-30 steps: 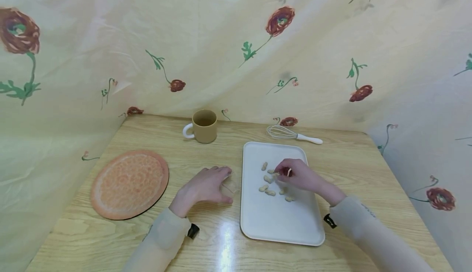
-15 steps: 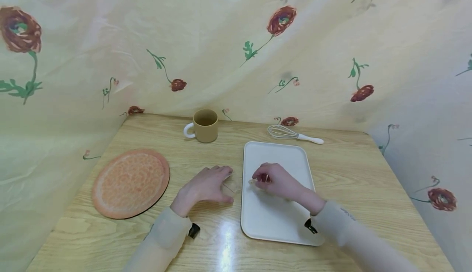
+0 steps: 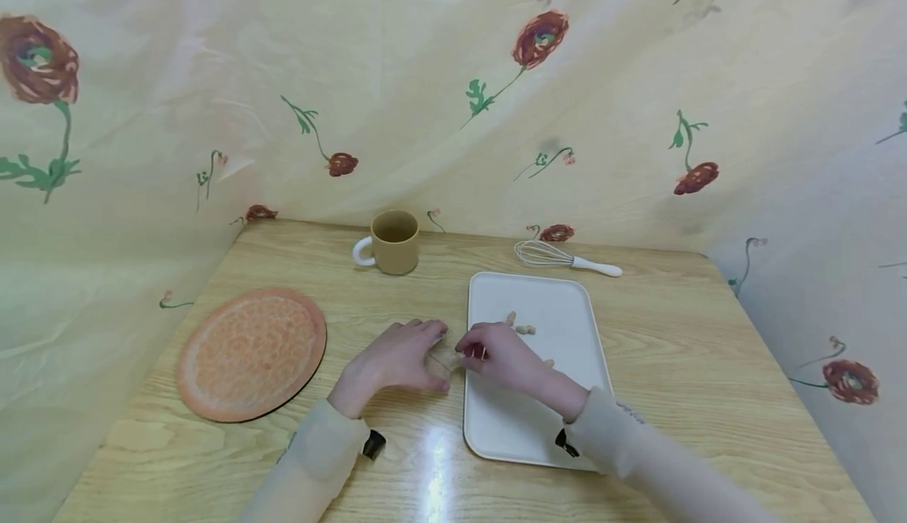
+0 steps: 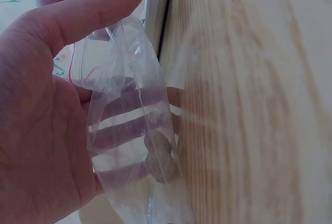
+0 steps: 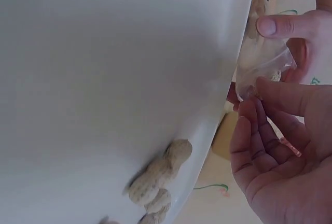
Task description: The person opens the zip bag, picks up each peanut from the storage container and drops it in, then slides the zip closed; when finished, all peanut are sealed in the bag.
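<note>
My left hand holds a clear plastic zip bag beside the tray, its thumb and fingers spread round the bag's mouth. Through the film a peanut shows lying inside. My right hand reaches over the tray's left edge to the mouth of the bag. Its thumb and fingertips pinch a peanut there, mostly hidden by the fingers. On the white tray lie several more peanuts, some covered by the right hand in the head view.
A tan mug with a white handle stands at the back of the wooden table. Behind the tray lies a whisk. At the left is a round, orange-patterned mat. A flowered cloth hangs behind the table.
My right hand has picked up a peanut from the tray and carried it left to the bag's mouth. The left hand and the bag have stayed in place.
</note>
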A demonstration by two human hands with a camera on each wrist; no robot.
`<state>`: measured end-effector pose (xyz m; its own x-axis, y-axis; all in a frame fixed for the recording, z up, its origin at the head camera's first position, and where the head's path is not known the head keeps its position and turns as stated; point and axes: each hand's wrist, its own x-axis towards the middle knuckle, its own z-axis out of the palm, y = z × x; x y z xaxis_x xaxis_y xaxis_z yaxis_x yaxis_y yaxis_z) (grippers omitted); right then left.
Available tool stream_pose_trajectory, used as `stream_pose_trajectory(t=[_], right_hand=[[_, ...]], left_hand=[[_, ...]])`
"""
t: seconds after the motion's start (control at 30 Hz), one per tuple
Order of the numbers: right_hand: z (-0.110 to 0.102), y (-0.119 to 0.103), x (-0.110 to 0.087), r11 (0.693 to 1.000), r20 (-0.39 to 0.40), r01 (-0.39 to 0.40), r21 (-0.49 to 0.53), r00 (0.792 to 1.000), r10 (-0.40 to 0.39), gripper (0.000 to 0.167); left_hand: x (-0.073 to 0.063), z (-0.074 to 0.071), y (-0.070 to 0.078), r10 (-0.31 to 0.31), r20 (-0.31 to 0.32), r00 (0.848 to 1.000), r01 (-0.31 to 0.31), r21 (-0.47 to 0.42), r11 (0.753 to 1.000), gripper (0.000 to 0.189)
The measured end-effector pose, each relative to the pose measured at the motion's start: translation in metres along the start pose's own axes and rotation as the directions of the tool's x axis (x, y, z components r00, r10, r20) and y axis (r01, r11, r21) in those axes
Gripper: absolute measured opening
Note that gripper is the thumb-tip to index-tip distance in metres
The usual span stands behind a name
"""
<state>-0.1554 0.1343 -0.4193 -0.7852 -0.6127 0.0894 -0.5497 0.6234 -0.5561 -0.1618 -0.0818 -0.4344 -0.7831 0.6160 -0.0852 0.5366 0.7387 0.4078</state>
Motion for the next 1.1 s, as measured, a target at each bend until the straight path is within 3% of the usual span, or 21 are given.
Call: stream_pose_trajectory(t=[0.2,0.47,1.1], right_hand=[[0.006,-0.002,0.003,0.999,-0.025,-0.005,-0.037,1.0,0.004,0.011],[0.012,-0.003,0.005,0.997,0.0,-0.057,-0.043,0.998,0.057,0.01],[0.001,-0.005,0.0,0.999,-0.011,-0.045,0.007,0.999,0.045,0.007]], left_hand=[[0.0,-0.001,0.001,0.003,-0.001,1.0,-0.003,-0.003,1.0,0.081],[-0.002,-0.002,0.004,0.0,0.008,1.0,0.0,-0.025,1.0,0.079],[0.0,-0.001,0.002,-0.007,0.016,1.0,0.007,-0.019,1.0,0.079]])
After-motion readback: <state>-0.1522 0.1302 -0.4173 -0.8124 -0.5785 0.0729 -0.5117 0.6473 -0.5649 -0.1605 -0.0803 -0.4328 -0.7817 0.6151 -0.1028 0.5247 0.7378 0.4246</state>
